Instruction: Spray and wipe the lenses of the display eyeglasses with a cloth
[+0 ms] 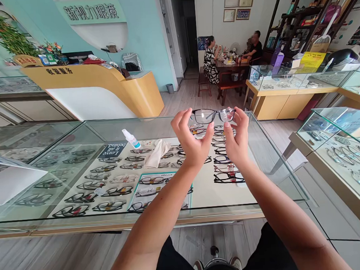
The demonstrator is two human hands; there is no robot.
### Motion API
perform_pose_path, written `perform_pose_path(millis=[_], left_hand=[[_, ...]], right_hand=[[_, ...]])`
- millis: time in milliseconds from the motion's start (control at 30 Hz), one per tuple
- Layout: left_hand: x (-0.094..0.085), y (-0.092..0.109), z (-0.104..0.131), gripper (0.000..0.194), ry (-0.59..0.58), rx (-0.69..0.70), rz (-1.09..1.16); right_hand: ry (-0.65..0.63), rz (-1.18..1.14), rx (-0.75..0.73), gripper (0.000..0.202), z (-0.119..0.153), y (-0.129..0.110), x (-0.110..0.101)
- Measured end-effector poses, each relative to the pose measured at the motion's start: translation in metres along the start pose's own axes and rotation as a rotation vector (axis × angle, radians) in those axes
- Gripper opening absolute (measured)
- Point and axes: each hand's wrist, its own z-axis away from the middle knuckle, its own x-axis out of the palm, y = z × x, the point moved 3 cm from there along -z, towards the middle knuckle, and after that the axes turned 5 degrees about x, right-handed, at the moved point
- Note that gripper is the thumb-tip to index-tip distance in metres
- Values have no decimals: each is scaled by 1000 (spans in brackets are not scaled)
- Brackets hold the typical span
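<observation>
Raised above the glass display case (235, 198), a pair of dark-framed eyeglasses (205, 116) is held level between both hands. My left hand (193, 139) pinches the frame's left side, with the thumb close to the lens. At the other side, my right hand (238, 136) grips the frame near the right lens. Beyond my left wrist lie a beige cloth (157, 153) and a white spray bottle (131, 139) that leans on its side. Rows of eyeglasses (109, 206) fill the case below my forearms.
A white sheet-like object (9, 177) juts in at the left. Another display case (350, 159) stands to the right. Behind the case are a yellow-and-white counter (142, 92) and two people seated at a wooden table (229, 66).
</observation>
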Motion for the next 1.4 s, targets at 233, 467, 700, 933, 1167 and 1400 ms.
perform_pose_path(millis=[233,467,700,933,1167,1400], left_hand=[[11,-9,9,66,-50,-231,212],[18,-12,13,62,-70,-258,283],[17,-16,17,62,-111,-287,228],[14,-12,14,66,-54,-275,198],[5,-1,6,65,-12,-146,66],[3,1,4,65,-1,-57,1]], right_hand=[[78,87,-105,57,-1,-7,-5],[92,110,-154,57,-3,-9,-7],[121,134,-170,55,-3,-11,-9],[92,108,-78,54,-2,-10,-8],[61,47,0,49,0,-4,-6],[55,45,-13,49,0,-1,-5]])
